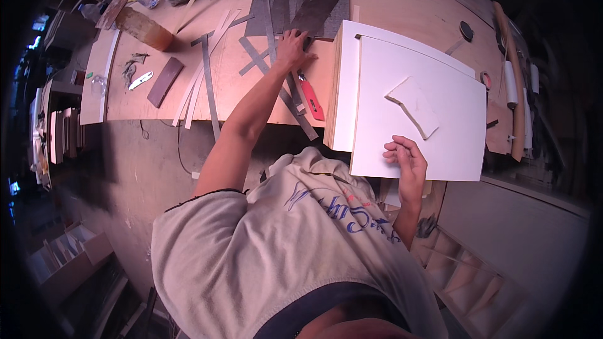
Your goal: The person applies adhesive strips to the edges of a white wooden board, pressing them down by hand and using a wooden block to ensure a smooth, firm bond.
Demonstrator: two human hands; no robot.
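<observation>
My left arm stretches forward over the wooden table. My left hand (293, 49) is at the near edge of a dark grey textured sheet (330, 0), its fingers bent around something small and dark that I cannot make out. Just nearer to me lies a red utility knife (310, 97), among grey strips (304, 122). My right hand (408, 162) hovers at the near edge of a stack of white panels (377, 81). Its fingers are loosely bent and apart, with nothing in them. A folded white cloth-like piece (414, 105) rests on the top panel, beyond that hand.
Long thin strips (201, 72), a brown block (165, 81), a white cutter (140, 81) and a plastic bottle of amber stuff (146, 29) lie on the table's left part. A round dark object (466, 31) sits at the far right. Shelving with boards (465, 270) stands at lower right.
</observation>
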